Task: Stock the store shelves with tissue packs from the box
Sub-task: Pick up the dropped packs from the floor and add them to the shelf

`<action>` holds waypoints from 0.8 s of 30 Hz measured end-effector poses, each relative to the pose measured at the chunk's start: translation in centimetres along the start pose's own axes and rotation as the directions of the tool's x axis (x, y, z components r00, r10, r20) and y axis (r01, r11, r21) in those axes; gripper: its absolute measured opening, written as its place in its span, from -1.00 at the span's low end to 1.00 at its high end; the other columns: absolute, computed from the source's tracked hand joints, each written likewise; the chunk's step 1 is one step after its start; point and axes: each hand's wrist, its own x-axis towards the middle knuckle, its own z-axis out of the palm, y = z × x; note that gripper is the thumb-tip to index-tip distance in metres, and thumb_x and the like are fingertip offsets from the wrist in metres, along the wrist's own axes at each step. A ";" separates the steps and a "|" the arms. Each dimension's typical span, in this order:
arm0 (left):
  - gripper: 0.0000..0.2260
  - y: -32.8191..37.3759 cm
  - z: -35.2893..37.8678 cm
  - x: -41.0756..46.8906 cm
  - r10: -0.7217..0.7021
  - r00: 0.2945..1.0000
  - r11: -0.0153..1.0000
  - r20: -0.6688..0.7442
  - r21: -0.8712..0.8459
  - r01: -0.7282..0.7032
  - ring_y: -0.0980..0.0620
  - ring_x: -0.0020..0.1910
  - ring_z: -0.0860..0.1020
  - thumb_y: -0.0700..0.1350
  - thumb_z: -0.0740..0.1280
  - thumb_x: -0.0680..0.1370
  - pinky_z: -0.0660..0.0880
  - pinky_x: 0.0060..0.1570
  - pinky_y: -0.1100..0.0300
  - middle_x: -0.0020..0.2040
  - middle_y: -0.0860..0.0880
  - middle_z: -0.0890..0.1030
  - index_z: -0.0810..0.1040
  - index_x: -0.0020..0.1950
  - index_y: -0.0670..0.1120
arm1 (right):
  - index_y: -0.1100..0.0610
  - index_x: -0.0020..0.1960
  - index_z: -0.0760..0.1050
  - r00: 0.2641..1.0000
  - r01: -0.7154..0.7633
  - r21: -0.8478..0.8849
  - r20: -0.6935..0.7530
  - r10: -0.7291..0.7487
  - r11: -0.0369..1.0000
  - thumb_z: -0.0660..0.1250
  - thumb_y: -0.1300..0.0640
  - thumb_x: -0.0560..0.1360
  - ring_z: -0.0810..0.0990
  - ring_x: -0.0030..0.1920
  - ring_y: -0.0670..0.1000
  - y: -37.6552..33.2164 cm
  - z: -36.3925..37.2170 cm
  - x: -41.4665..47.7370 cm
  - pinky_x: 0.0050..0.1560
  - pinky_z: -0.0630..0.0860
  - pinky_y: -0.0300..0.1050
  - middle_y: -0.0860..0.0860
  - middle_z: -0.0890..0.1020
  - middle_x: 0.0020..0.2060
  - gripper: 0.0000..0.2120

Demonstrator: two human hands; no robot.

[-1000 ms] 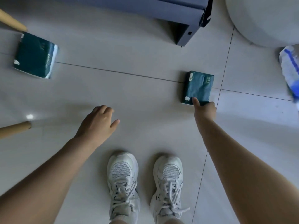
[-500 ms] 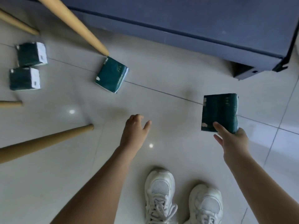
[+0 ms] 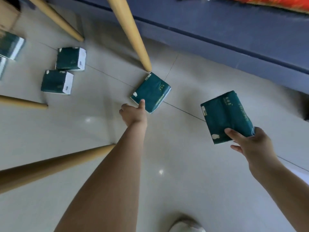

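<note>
Down on the pale floor [image 3: 192, 164], near the middle, one green tissue pack [image 3: 151, 92] lies flat. Its far corner is just beside the foot of a wooden leg [image 3: 132, 36]. The left hand [image 3: 132, 113] reaches out to this pack. Its thumb [image 3: 142, 102] lies straight on the near edge of the pack. The other fingers [image 3: 122, 108] are loosely bent beside the pack, not round it.

The right hand [image 3: 250, 148] holds a second green pack [image 3: 225, 114] up off the floor, tilted. The thumb presses on top of it, and the other fingers are hidden under it.

Two more packs [image 3: 71, 59] lie on the floor off to the left, close together, each with a white end showing. Another pack [image 3: 10, 46] at the far left edge is too blurry to see well. A corner of a brown box [image 3: 6, 14] shows at the top left.

Three more wooden legs [image 3: 50, 164] slant across the left side. A long dark blue shelf base [image 3: 217, 30] runs along the top and right. The tip of a white shoe [image 3: 185, 226] peeks in at the bottom.
</note>
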 end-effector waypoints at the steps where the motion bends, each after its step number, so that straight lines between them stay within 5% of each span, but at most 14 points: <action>1: -0.43 0.1 0.2 0.6 0.034 0.999 0.999 0.000 0.011 -0.034 -0.23 0.23 0.45 0.04 0.36 0.52 0.40 0.11 0.06 0.31 -0.27 0.40 0.33 0.35 -0.32 | 0.18 0.09 0.41 1.000 0.001 -0.026 0.000 -0.001 1.000 0.47 0.09 0.41 0.56 -0.20 -0.03 0.1 0.0 0.4 0.12 0.55 0.11 0.06 0.55 -0.08 -0.64; 9: -0.37 0.2 1.8 2.0 0.172 0.972 0.985 0.159 -0.033 -0.169 -0.10 0.21 0.48 -0.04 0.47 0.44 0.37 0.03 0.26 0.37 -0.15 0.34 0.31 0.43 -0.18 | 0.17 0.08 0.45 0.999 0.031 -0.137 -0.023 -0.035 0.990 0.50 0.08 0.37 0.60 -0.21 0.02 0.7 -2.0 2.2 0.13 0.52 0.25 0.09 0.58 -0.04 -0.63; 11: -0.57 -0.3 2.2 1.8 0.126 0.971 0.992 0.205 -0.023 -0.124 -0.12 0.05 0.54 0.01 0.50 0.40 0.45 0.04 0.18 0.29 -0.17 0.44 0.50 0.16 -0.15 | 0.16 0.07 0.45 0.999 0.028 -0.160 -0.022 -0.032 0.987 0.50 0.09 0.37 0.61 -0.19 0.09 0.9 -2.7 2.2 0.13 0.52 0.22 0.09 0.59 -0.05 -0.64; 14: -0.67 -1.2 1.9 0.9 0.077 0.973 0.997 0.219 -0.019 -0.075 -0.14 -0.10 0.53 0.07 0.51 0.37 0.50 0.03 0.08 0.13 -0.22 0.54 0.42 -0.23 -0.08 | 0.14 0.05 0.44 1.000 0.009 -0.170 -0.028 -0.014 0.985 0.49 0.11 0.38 0.61 -0.18 0.12 1.6 -3.7 1.7 0.11 0.53 0.19 0.07 0.58 -0.11 -0.67; 17: -0.65 -2.1 0.6 -1.6 0.053 0.973 0.998 0.227 -0.049 -0.043 -0.17 -0.17 0.52 0.08 0.46 0.42 0.48 -0.13 0.07 -0.05 -0.18 0.56 0.41 -0.14 -0.13 | 0.15 0.04 0.43 0.999 -0.039 -0.155 -0.036 0.034 0.987 0.49 0.10 0.39 0.59 -0.23 0.07 2.2 -4.8 -0.2 -0.01 0.55 0.07 0.05 0.55 -0.13 -0.67; 20: -0.70 -2.5 -2.1 -5.9 -0.055 0.942 0.983 0.332 -0.145 0.109 0.01 -0.39 0.33 0.05 0.36 0.52 0.35 -0.40 0.27 -0.30 -0.03 0.37 0.34 -0.14 -0.13 | 0.15 0.03 0.41 0.997 -0.071 -0.128 -0.050 0.065 0.989 0.49 0.10 0.39 0.59 -0.18 0.13 2.3 -6.3 -3.6 -0.19 0.46 -0.05 0.05 0.54 -0.14 -0.67; 24: -0.71 -2.9 -7.4 -12.7 -0.090 0.874 0.981 0.478 -0.110 0.161 0.06 -0.40 0.31 0.04 0.31 0.56 0.32 -0.51 0.38 -0.26 -0.06 0.38 0.43 0.00 -0.19 | 0.15 0.05 0.42 0.994 -0.102 -0.099 -0.050 0.097 0.990 0.48 0.12 0.40 0.57 -0.20 0.09 1.5 -8.4 -9.4 0.05 0.56 0.14 0.06 0.54 -0.13 -0.67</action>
